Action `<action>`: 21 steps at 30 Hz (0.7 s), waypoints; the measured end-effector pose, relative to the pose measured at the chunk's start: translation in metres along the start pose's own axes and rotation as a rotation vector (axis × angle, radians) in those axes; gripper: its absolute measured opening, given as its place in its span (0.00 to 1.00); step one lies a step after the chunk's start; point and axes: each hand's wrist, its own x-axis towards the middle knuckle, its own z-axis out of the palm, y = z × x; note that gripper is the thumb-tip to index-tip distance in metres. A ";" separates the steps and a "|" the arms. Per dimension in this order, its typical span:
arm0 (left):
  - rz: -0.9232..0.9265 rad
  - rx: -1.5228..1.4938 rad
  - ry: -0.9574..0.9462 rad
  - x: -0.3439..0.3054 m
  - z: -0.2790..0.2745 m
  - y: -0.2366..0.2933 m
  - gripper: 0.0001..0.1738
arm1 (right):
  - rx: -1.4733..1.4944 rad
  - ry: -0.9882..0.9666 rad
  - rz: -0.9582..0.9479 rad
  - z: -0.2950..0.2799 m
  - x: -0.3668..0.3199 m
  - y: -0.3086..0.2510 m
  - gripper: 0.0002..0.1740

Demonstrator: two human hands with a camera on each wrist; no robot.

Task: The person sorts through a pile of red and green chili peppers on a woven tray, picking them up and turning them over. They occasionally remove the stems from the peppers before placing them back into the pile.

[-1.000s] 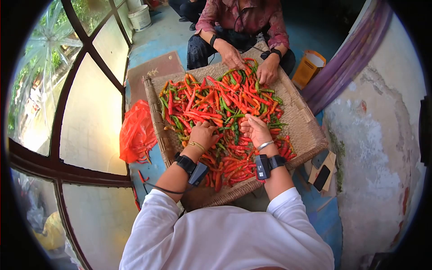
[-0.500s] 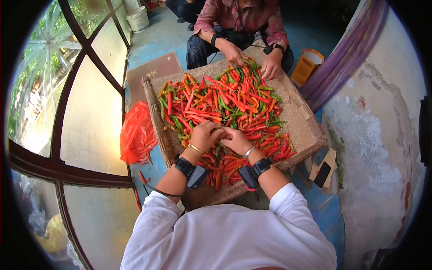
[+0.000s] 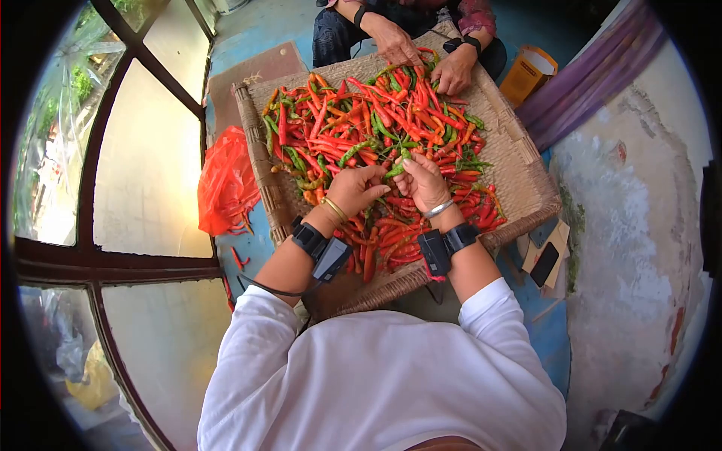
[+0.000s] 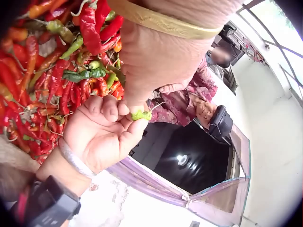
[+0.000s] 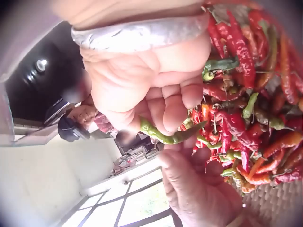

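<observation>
My right hand [image 3: 423, 184] pinches a green chili pepper [image 5: 163, 137] between its thumb and fingers, above the heap. The pepper's thin stem pokes out past the thumb in the left wrist view. Close beside it, my left hand [image 3: 355, 192] faces the pepper, its thumb and forefinger spread apart with a gap between them. Under both hands lies a heap of red, orange and green chili peppers [image 3: 331, 124], spread over a woven tray [image 3: 519, 177].
Across the tray a second person's hands [image 3: 455, 71] touch the far peppers. Left of the tray sits a red plastic bag [image 3: 228, 180] beside a few loose chilies. An open cardboard box [image 3: 526, 75] and a phone [image 3: 544, 263] are on the right, near the wall.
Half a second ago my hands met over the heap. Now they have drawn slightly apart, and a green chili pepper shows in my right hand. The head view has tilted down.
</observation>
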 end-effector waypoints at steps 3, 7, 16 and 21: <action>-0.019 0.067 -0.116 0.002 0.002 -0.004 0.14 | -0.113 -0.017 0.097 -0.008 0.000 -0.008 0.11; 0.106 0.392 0.094 0.008 -0.009 -0.012 0.13 | 0.007 0.020 -0.011 -0.022 0.005 -0.021 0.12; 0.122 0.789 0.347 0.027 -0.002 -0.050 0.23 | -0.116 0.129 0.087 -0.026 0.008 -0.013 0.21; -0.044 0.804 0.112 0.027 -0.003 -0.042 0.15 | -0.402 0.038 0.190 -0.009 0.008 -0.006 0.22</action>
